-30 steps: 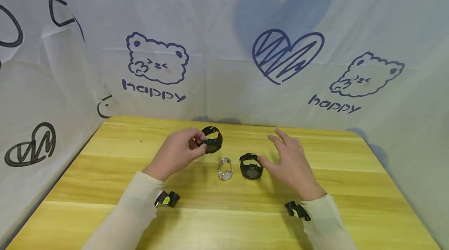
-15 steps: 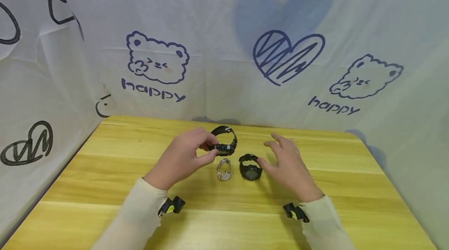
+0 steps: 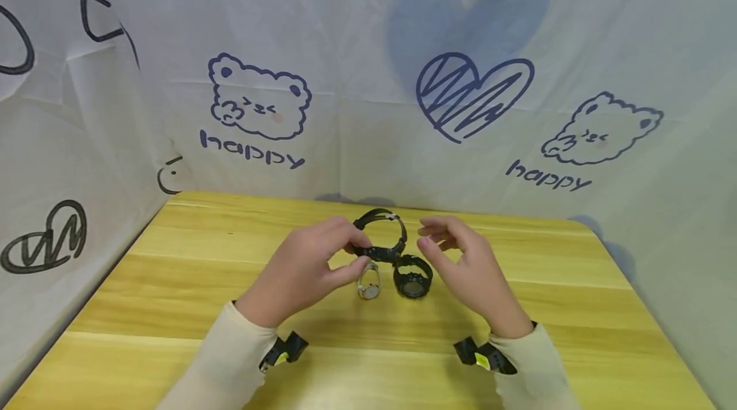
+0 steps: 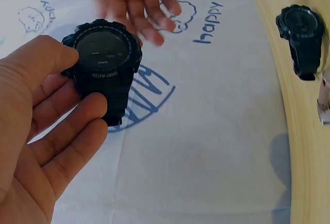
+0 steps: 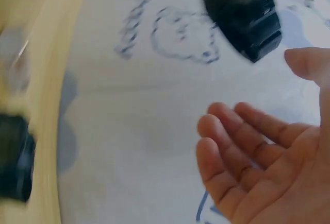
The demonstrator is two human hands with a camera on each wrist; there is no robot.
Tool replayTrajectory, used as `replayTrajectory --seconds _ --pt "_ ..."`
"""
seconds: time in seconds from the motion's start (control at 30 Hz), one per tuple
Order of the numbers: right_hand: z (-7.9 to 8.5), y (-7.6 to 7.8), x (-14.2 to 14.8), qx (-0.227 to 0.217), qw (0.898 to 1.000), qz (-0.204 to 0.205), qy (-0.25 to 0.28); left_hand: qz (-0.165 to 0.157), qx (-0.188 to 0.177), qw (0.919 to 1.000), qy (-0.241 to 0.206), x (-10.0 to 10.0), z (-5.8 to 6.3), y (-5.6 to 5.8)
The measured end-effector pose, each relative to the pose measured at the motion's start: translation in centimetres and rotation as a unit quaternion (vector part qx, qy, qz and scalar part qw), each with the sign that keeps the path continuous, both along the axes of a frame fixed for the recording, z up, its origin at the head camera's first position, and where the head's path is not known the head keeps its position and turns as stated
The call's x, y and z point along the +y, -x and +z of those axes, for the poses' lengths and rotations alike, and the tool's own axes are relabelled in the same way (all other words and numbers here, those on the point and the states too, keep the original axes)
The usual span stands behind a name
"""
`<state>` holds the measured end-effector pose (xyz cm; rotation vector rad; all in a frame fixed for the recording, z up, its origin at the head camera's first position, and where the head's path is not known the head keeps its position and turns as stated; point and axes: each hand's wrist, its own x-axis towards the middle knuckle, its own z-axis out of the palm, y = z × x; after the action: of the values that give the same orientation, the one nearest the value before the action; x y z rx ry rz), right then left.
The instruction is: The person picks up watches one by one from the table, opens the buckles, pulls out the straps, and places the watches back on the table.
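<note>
My left hand (image 3: 313, 266) pinches a black digital sports watch (image 4: 103, 54) by the edge of its case, thumb on one side. Its buckled strap makes a loop, held up above the table in the head view. My right hand (image 3: 469, 269) is apart from that watch, fingers loosely bent and holding nothing; in the right wrist view its palm and fingers (image 5: 216, 167) show. A second black digital watch (image 3: 412, 288) rests on the table between the hands. Just left of it lies a small silver watch (image 3: 370, 291), close below my left thumb.
The yellow wood-grain table (image 3: 374, 378) ends at a white cloth backdrop (image 3: 357, 141) printed with hearts, bears and the word happy. Each sleeve has a black strap with a small camera mount (image 3: 483, 355) at the wrist.
My left hand has moved right with the black watch, turning it so the loop faces the head camera. My right hand has drawn off the table watch, its fingers bending inward.
</note>
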<state>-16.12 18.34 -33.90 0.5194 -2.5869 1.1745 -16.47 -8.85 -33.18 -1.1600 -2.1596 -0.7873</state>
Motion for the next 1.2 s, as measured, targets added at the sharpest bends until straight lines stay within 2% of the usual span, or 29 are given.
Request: replayTrajectory --seconds 0.07,0.17,0.33,0.47,0.57,0.63,0.73,0.87,0.97,1.07,1.2 --pt "0.7 -0.2 -0.8 -0.018 0.999 0.011 0.034 -0.009 0.010 0.9999 0.002 0.3 0.2 -0.3" --pt "1.5 -0.7 -1.7 -0.041 0.998 0.006 0.049 -0.026 0.025 0.9993 0.013 0.8 0.3 -0.8" --pt "2.4 -2.4 -2.3 -0.068 0.997 -0.018 0.041 -0.053 0.048 0.9969 0.033 1.3 0.2 -1.5" --pt "2.9 -3.1 -2.3 -0.088 0.995 -0.018 0.046 -0.071 0.063 0.9945 0.045 1.6 0.1 -1.8" --pt "2.9 -3.1 -2.1 -0.088 0.995 -0.011 0.052 -0.076 0.053 0.9942 0.054 1.8 0.2 -2.1" --pt "2.9 -3.0 -2.0 -0.073 0.996 -0.010 0.052 -0.067 0.034 0.9957 0.055 1.9 0.5 -2.3" --pt "2.8 -2.8 -1.9 -0.034 0.998 -0.010 0.050 -0.037 -0.022 0.9984 0.036 1.7 1.2 -2.6" --pt "2.6 -2.7 -1.9 0.018 0.998 0.011 0.064 0.043 -0.071 0.9965 0.009 1.4 2.2 -2.8" --pt "2.3 -2.8 -1.9 0.051 0.994 0.049 0.082 0.093 -0.084 0.9920 0.013 1.0 2.6 -2.9" --pt "2.1 -2.8 -2.0 0.080 0.989 0.089 0.083 0.101 -0.097 0.9894 0.039 0.7 2.7 -2.9" --pt "1.9 -2.9 -2.0 0.107 0.984 0.132 0.059 0.082 -0.093 0.9893 0.076 0.5 3.0 -3.0"
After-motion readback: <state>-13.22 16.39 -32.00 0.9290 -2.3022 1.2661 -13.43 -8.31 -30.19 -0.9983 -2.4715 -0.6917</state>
